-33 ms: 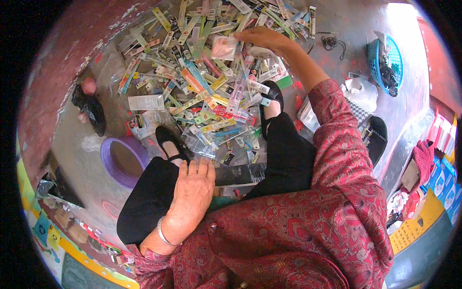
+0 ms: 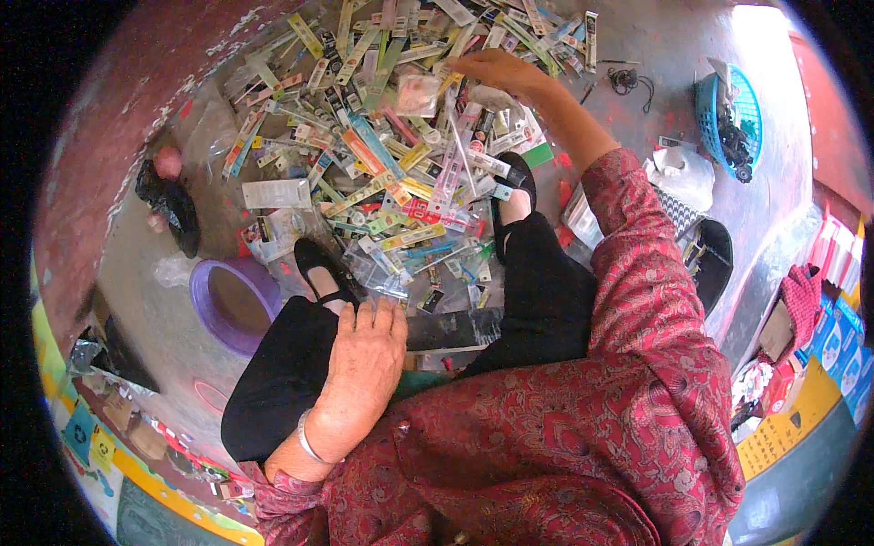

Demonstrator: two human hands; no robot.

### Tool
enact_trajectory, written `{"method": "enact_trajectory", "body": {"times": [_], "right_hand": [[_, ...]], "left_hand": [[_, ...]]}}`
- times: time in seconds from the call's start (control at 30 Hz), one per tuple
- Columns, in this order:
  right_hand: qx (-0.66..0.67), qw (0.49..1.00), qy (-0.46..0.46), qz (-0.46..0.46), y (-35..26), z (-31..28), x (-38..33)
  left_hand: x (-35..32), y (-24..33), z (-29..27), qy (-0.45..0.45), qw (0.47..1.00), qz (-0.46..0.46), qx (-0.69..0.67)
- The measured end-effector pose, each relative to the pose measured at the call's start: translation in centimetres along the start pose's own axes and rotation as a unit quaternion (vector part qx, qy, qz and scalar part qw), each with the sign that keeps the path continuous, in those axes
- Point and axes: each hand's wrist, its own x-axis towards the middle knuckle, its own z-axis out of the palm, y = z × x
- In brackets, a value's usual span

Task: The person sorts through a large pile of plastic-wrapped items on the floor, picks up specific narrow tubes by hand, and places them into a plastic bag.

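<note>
- We have a wide heap of slim plastic packages point(image 2: 364, 189) on the floor, between and beyond the feet; the right hand point(image 2: 501, 73) is at its far side.
- A small yellow piece point(image 2: 448, 84) lies just by the right fingertips, and a pale square pouch point(image 2: 417, 96) with pinkish contents lies a little to their left.
- Good handling here, we judge: take one piece by its edge, between thumb and fingertips, and lift rather than drag, since the packages cross and overlap.
- We would also mind the long thin white strip point(image 2: 462, 150), which slants across its neighbours below the hand and could catch.
- Right arm: stretched forward from the red patterned sleeve point(image 2: 642, 246), wrist over crumpled clear plastic point(image 2: 492, 98), back of the hand up, fingers pointing left.
- The right fingertips are small and partly hidden from us; whether they are pinched on anything, we cannot tell.
- Left hand point(image 2: 369, 359): palm down beside the left thigh point(image 2: 282, 369), fingers extended side by side, gripping nothing that we can see.
</note>
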Motion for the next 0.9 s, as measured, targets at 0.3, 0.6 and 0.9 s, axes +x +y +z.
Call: {"method": "enact_trajectory", "body": {"times": [0.3, 0.6, 0.9], "right_hand": [[-0.375, 0.894, -0.192, -0.149, 8.4, 3.6, -3.8], [-0.295, 0.902, -0.206, 0.238, -0.2, 9.2, -7.5], [-0.256, 0.908, -0.227, 0.241, 1.9, 10.4, -7.4]], "left_hand": [[0.0, -0.3, -0.5, 0.005, 1.000, 0.007, 0.001], [-0.1, 0.1, -0.2, 0.002, 1.000, 0.008, 0.003], [-0.2, 0.2, 0.7, 0.011, 1.000, 0.010, -0.009]]}}
